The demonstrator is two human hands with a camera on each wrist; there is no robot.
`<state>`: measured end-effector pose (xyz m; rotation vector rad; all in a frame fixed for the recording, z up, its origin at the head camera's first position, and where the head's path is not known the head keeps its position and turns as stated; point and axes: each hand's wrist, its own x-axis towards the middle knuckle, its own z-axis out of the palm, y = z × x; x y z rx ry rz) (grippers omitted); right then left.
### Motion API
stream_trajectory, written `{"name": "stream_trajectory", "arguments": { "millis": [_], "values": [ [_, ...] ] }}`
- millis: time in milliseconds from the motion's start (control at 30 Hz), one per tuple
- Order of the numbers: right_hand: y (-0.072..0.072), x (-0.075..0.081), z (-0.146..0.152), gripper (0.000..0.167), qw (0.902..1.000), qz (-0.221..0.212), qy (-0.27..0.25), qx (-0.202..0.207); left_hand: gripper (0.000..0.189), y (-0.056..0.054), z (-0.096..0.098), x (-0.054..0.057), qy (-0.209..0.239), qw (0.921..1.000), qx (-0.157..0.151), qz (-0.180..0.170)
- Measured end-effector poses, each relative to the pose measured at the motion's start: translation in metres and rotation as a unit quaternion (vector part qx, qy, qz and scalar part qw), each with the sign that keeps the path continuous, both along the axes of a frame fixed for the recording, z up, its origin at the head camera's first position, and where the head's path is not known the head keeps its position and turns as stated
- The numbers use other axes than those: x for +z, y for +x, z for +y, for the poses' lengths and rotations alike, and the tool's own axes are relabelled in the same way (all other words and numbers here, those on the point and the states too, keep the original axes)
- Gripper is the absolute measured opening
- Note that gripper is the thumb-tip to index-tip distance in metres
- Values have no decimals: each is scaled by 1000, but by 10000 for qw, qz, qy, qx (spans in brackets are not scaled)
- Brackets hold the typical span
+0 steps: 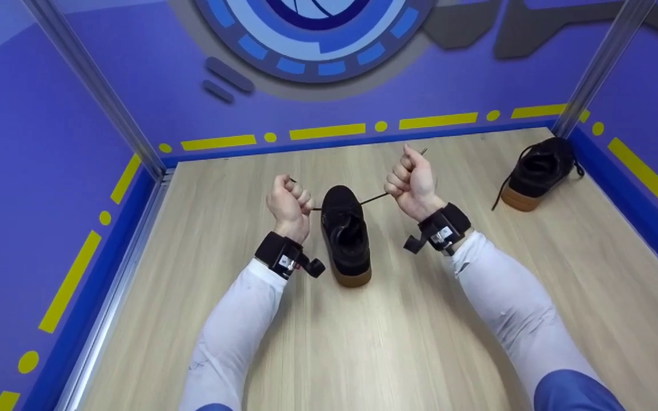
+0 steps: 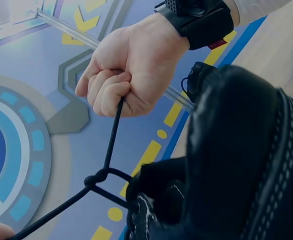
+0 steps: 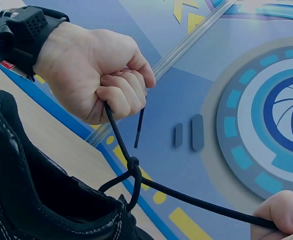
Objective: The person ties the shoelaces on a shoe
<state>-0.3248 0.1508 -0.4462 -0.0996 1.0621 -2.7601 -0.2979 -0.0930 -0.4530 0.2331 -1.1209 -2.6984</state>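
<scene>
Left hand and right hand grip lace either side of shoe | lace: likely light, limp; best held near tips

Black shoe, upright, laces knotted, taut

- Dark laces bar the gaps between the black shoe and the left hand and right hand.
- I see passing room over the tabletop between right hand and second shoe.
- The back wall blocks beyond.
</scene>
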Motion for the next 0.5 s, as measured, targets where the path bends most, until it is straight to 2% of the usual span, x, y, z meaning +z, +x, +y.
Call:
{"name": "stream_trajectory", "arguments": {
  "millis": [233,500],
  "values": [
    [1,-7,10,59,10000,-45,9,-62,55,1,-7,-8,-392,9992,-7,-82],
    [-3,-16,23,59,9994,-266,186,-111,55,-2,-18,-21,-860,9951,-83,-489]
  ]
}}
